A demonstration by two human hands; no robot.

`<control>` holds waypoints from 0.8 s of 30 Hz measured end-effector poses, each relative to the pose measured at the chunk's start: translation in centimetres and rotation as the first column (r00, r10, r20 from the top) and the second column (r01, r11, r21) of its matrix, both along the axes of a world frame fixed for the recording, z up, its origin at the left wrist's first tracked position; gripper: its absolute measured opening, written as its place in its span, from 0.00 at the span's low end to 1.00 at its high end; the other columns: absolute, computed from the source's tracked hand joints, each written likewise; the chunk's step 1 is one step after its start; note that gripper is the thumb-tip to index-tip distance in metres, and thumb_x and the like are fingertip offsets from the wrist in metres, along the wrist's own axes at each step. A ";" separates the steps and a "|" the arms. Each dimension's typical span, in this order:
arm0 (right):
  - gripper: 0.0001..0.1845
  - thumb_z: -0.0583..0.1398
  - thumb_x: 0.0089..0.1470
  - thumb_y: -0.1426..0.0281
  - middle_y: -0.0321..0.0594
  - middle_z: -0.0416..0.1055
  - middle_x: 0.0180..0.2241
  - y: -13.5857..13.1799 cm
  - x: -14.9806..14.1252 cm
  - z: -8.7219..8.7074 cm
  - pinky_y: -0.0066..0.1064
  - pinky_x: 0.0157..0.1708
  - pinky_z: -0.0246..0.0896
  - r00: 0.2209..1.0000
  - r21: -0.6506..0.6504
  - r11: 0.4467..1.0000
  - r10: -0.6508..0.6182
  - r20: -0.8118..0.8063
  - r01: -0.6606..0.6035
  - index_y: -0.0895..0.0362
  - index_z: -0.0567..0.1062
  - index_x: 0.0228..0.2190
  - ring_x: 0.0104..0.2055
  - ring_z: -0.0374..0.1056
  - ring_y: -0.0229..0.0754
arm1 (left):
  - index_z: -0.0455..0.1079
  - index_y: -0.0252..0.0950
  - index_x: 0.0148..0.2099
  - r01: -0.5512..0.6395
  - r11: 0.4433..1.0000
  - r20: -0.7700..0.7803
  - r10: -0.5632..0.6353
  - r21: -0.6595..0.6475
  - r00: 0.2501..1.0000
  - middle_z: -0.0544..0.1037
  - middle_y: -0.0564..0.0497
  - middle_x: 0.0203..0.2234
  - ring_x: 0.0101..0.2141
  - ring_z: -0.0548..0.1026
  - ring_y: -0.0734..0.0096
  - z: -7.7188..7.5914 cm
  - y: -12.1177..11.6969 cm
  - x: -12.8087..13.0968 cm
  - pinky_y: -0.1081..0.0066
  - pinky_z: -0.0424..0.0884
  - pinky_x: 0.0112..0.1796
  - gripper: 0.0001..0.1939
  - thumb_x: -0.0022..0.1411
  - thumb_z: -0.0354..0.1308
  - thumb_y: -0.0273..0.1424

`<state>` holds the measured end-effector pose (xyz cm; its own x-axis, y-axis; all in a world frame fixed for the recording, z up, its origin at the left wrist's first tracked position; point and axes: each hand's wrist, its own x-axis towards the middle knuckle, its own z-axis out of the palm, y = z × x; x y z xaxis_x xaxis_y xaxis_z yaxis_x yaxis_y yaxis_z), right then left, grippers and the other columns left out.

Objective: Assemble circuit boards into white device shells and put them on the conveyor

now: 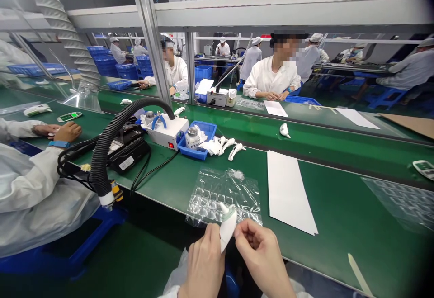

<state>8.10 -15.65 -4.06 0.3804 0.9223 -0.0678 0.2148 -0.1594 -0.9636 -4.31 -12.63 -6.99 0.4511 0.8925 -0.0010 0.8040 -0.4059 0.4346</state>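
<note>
Near the front edge of the green bench, my left hand [205, 259] is closed around a white ear thermometer [228, 226]. Its pointed probe tip tilts up and to the left, and a pale green band runs below it. My right hand [259, 250] has thumb and forefinger pinched together against the thermometer's right edge. Whatever those fingertips hold, if anything, is too small or hidden to make out. Just beyond both hands lies a clear plastic blister sheet [217, 196] with rows of small square pockets.
White paper sheets [288, 189] lie to the right. Several white curved parts [236, 152] sit beside a blue tray [195, 152] holding a bottle. A black fume hose [98, 153] arches left, near a co-worker's hand [68, 131]. A green conveyor belt [247, 128] runs behind.
</note>
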 end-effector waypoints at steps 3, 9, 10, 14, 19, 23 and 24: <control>0.12 0.56 0.51 0.67 0.29 0.54 0.18 0.2 -0.4 -0.1 0.24 0.19 0.45 1.000 0.015 1.000 -0.022 -0.014 0.022 0.57 0.63 0.19 0.20 0.49 0.32 | 0.60 0.39 0.37 -0.015 1.000 0.010 0.015 -0.007 1.000 0.72 0.55 0.29 0.31 0.77 0.66 0.0 0.1 0.1 0.69 0.58 0.27 0.10 0.62 0.48 0.17; 0.12 0.58 0.48 0.69 0.28 0.51 0.17 0.4 -0.7 -0.5 0.24 0.18 0.43 0.999 0.079 0.996 -0.049 -0.001 0.049 0.56 0.61 0.18 0.19 0.47 0.31 | 0.62 0.38 0.39 0.021 0.982 0.142 0.006 -0.186 0.990 0.73 0.50 0.30 0.32 0.76 0.62 0.8 0.2 -0.4 0.68 0.62 0.31 0.10 0.65 0.41 0.23; 0.13 0.58 0.48 0.69 0.28 0.51 0.17 0.3 -0.5 -0.6 0.24 0.18 0.43 0.999 0.085 0.995 -0.046 0.009 0.046 0.56 0.61 0.18 0.19 0.47 0.31 | 0.63 0.38 0.39 0.027 0.973 0.218 0.024 -0.229 0.976 0.74 0.48 0.32 0.33 0.76 0.62 1.2 0.2 -0.4 0.68 0.64 0.33 0.10 0.66 0.40 0.25; 0.12 0.57 0.55 0.66 0.33 0.59 0.21 -0.2 0.5 -0.5 0.26 0.22 0.49 0.997 0.120 0.992 -0.042 0.062 0.035 0.57 0.67 0.22 0.22 0.53 0.34 | 0.66 0.36 0.44 0.146 0.826 0.586 0.249 -0.544 0.771 0.73 0.50 0.30 0.33 0.74 0.66 2.6 0.4 -0.7 0.70 0.69 0.35 0.11 0.64 0.50 0.37; 0.06 0.55 0.60 0.67 0.39 0.63 0.32 -0.2 2.0 1.4 0.31 0.35 0.59 0.980 0.244 0.961 0.082 0.183 -0.126 0.54 0.70 0.31 0.36 0.61 0.42 | 0.63 0.33 0.42 0.424 0.423 0.596 0.498 -0.801 0.630 0.62 0.61 0.14 0.12 0.54 0.82 2.3 0.3 -1.0 0.78 0.51 0.13 0.24 0.55 0.58 0.49; 0.04 0.54 0.60 0.70 0.40 0.65 0.37 0.2 2.8 2.8 0.41 0.47 0.54 0.890 0.143 0.947 0.210 0.405 -0.289 0.52 0.69 0.34 0.45 0.60 0.46 | 0.65 0.33 0.42 0.419 0.467 0.622 0.489 -0.779 0.611 0.63 0.60 0.17 0.15 0.56 0.82 2.1 0.0 -0.8 0.78 0.53 0.16 0.26 0.53 0.61 0.49; 0.04 0.54 0.61 0.71 0.41 0.65 0.38 0.4 2.9 3.0 0.41 0.47 0.54 0.869 0.119 0.941 0.239 0.433 -0.318 0.52 0.68 0.34 0.46 0.59 0.47 | 0.67 0.32 0.42 0.410 0.506 0.642 0.472 -0.759 0.604 0.65 0.58 0.19 0.18 0.58 0.81 2.2 0.0 -0.7 0.77 0.56 0.19 0.25 0.52 0.62 0.48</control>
